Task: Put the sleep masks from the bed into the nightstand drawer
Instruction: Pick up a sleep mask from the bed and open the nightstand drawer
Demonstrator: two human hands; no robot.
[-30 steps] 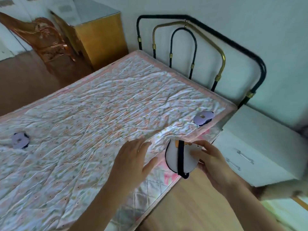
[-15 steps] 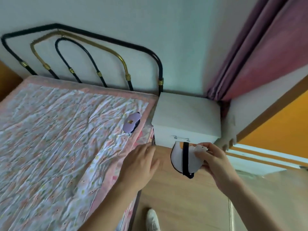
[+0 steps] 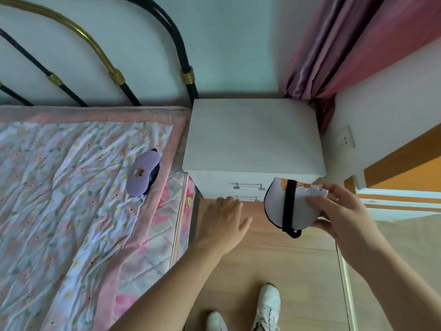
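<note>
1. Two white shoes (image 3: 267, 306) stand on the wooden floor (image 3: 274, 271) at the bottom edge, the left one cut off by the frame.
2. The right hand (image 3: 343, 218) pinches a white sleep mask (image 3: 293, 206) by its right end, thumb on top; the mask hangs in the air before the nightstand, folded, its black strap (image 3: 287, 206) running near upright and looping out below.
3. The left hand (image 3: 224, 220) is spread flat, fingers loose, holding nothing, its fingertips just at the lower drawer handle (image 3: 245, 198), which they partly hide.
4. The white nightstand (image 3: 253, 139) has both drawers closed; the upper handle (image 3: 248, 186) shows whole.
5. A purple sleep mask (image 3: 142, 173) lies on the bed quilt (image 3: 71, 187) near the edge beside the nightstand, long axis running from near-left to far-right.
6. Behind stand a metal headboard (image 3: 114, 75) and a pink curtain (image 3: 346, 44).
</note>
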